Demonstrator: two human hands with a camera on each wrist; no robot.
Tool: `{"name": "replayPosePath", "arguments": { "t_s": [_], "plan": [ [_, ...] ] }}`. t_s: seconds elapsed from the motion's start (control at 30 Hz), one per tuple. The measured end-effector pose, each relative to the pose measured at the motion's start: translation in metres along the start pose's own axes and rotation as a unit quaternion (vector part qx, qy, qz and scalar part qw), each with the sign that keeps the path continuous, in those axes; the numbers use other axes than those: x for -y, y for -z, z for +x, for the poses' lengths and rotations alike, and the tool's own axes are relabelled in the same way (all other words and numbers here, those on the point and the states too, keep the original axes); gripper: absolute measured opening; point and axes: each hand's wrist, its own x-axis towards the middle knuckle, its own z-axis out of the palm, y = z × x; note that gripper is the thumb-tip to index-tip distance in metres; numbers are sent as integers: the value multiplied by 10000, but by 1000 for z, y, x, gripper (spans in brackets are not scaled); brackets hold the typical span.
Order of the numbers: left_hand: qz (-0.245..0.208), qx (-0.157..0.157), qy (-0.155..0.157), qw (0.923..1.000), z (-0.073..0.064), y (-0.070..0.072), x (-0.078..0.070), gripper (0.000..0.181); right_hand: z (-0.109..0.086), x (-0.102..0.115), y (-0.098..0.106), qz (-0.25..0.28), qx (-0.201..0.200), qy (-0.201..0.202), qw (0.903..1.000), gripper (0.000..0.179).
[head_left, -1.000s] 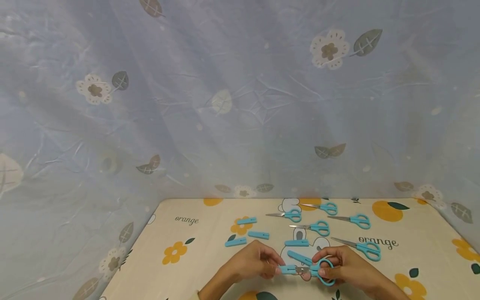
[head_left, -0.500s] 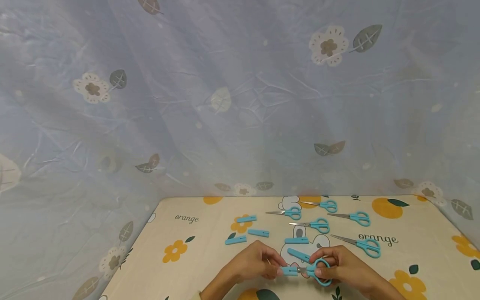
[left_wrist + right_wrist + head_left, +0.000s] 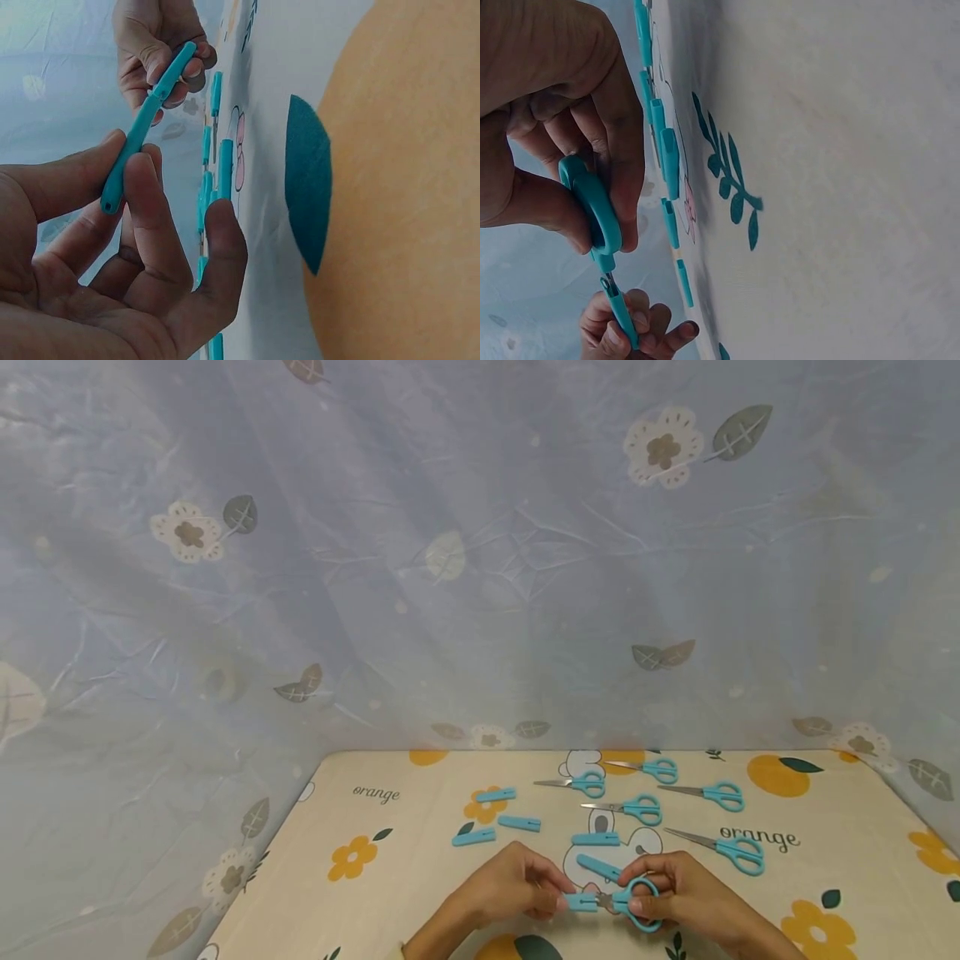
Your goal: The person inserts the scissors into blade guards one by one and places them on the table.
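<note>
Between thumb and fingertips, my left hand [image 3: 521,885] pinches a turquoise blade cover [image 3: 581,902]. My right hand [image 3: 682,893] grips a pair of scissors [image 3: 624,902] by its turquoise handle loops. Most of the blades are hidden inside the cover; a short strip of metal shows between cover and handles. In the left wrist view the cover [image 3: 126,169] lines up with the scissors' handle [image 3: 176,71]. The right wrist view has the handle loop [image 3: 596,210] between thumb and fingers, above the cover [image 3: 621,309]. Both hands are held just over the table's near side.
Several uncovered scissors [image 3: 633,810] lie on the patterned cloth [image 3: 420,860] at the back right, blades pointing left. Loose turquoise covers [image 3: 519,823] lie to their left, and one cover [image 3: 597,867] lies right by my right fingers. A patterned curtain [image 3: 480,610] stands behind.
The scissors and cover have come closer together, and less bare blade shows between them than one second ago. Both hands keep their grips; the loose things lie as before.
</note>
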Motion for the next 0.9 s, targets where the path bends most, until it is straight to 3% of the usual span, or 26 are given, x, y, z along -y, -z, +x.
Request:
{"name": "replayPosePath", "arguments": {
  "t_s": [0.2,0.4,0.67,0.9],
  "plan": [
    [57,-226,158,9996,1,-3,2,14,3,0,-2,-314,-144,157,9993,33],
    [99,-487,258,9984,1,-6,2,13,3,1,-4,-447,-398,-7,9982,27],
    [122,-443,118,9989,1,-7,-1,14,3,5,-3,-232,-253,-188,9992,43],
    [135,-441,275,9986,0,-8,-1,12,5,4,-8,-250,-349,-163,9989,42]
  ]
}}
